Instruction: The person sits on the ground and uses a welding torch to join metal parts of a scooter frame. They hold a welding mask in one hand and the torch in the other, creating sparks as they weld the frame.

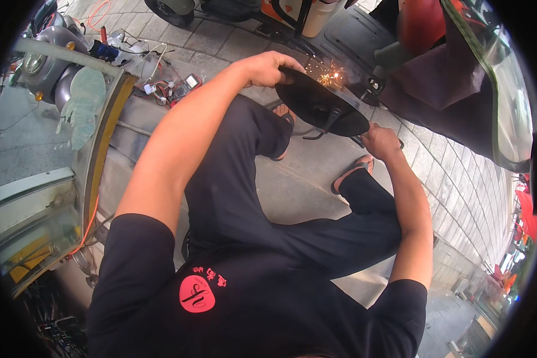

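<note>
A black, curved hand-held welding shield (307, 102) stands tilted between my two hands, its dark inner side and a short handle facing me. My left hand (265, 68) grips the shield's upper left edge, the fingers partly hidden behind it. At the shield's lower right, my right hand (380, 142) is closed round a dark handle (357, 141), only short ends of which show. Bright orange sparks (331, 77) and some smoke rise just beyond the shield's top edge. What the sparks come from is hidden behind it.
Beyond the sparks stands a vehicle with a dark footboard (355, 39) and a dark cover (459, 110). To the left lie a multimeter (191, 82) and loose wires, beside a glass-sided frame (104, 149) and a grey scooter (49, 53). My sandalled feet rest below the shield.
</note>
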`<state>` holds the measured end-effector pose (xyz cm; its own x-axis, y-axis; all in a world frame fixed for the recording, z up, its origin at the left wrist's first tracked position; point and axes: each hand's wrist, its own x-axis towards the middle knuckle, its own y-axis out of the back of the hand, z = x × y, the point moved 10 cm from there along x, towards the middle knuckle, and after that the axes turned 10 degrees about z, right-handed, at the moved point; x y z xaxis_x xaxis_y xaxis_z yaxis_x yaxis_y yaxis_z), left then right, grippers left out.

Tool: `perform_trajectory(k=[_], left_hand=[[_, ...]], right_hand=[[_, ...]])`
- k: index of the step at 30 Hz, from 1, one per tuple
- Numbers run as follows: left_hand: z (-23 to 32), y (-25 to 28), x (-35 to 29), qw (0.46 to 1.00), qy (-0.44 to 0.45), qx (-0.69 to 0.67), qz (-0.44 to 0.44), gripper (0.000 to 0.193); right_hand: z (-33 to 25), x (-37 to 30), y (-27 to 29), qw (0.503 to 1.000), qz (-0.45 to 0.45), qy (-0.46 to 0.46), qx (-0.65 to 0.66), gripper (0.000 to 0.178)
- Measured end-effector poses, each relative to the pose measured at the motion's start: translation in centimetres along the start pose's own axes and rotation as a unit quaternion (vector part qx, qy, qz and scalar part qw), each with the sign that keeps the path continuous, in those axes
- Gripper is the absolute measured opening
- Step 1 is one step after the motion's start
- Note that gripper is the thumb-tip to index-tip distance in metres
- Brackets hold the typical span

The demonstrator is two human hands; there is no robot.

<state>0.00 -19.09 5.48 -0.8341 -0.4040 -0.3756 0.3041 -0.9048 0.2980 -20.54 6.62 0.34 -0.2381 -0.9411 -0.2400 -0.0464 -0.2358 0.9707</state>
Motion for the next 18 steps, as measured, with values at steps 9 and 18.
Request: perform_trajectory(k=[9,18], left_hand=[[-0.2,0.0,0.3,1.0,-0.012,0.01,0.002,0.036],[0.2,-0.3,0.2,1.0,-0.02,0.008,-0.001,0.037]], right_hand=[[1.2,-0.1,-1.1,0.999,-0.034,-0.025,-0.016,0.037],[1.2,0.0,-0.8,0.999,-0.016,-0.021,-0.025,0.035]])
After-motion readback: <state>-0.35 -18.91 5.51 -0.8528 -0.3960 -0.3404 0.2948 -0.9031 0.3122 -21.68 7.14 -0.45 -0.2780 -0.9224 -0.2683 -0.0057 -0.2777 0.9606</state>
